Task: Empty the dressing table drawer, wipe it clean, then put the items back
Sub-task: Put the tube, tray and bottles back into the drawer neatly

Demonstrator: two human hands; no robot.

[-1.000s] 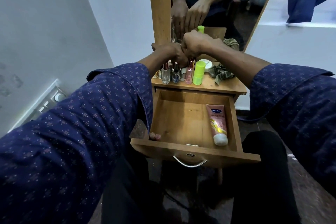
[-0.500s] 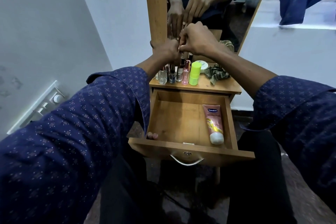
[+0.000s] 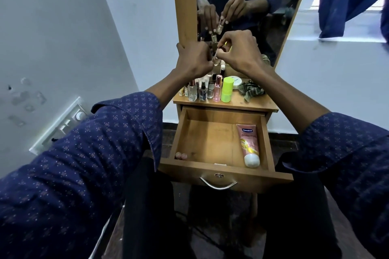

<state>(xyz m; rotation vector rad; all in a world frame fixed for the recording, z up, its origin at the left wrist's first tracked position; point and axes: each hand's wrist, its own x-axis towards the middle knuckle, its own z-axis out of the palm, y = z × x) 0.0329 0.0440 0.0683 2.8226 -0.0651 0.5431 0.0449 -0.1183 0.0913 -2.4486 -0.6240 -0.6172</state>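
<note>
The wooden drawer [image 3: 216,171] is pulled open below the dressing table top [image 3: 262,106]. Inside lie a pink lotion tube [image 3: 249,144] along the right wall and two small pink things [image 3: 181,155] in the front left corner. Both hands are raised above the table top, close together. My left hand [image 3: 194,61] and my right hand [image 3: 240,52] each pinch a small bottle; the mirror shows one small bottle in each. Several small bottles [image 3: 203,90], a pink bottle [image 3: 217,89] and a lime green bottle [image 3: 227,90] stand on the table top.
A white round jar [image 3: 235,82] and a crumpled green checked cloth [image 3: 251,89] lie on the table top to the right. A tall mirror [image 3: 259,6] in a wooden frame rises behind. A switch panel [image 3: 63,124] sits on the left wall.
Both hands have risen a little from the row of bottles, each bringing a small bottle up. The camera has tilted, so the table sits lower in view.
</note>
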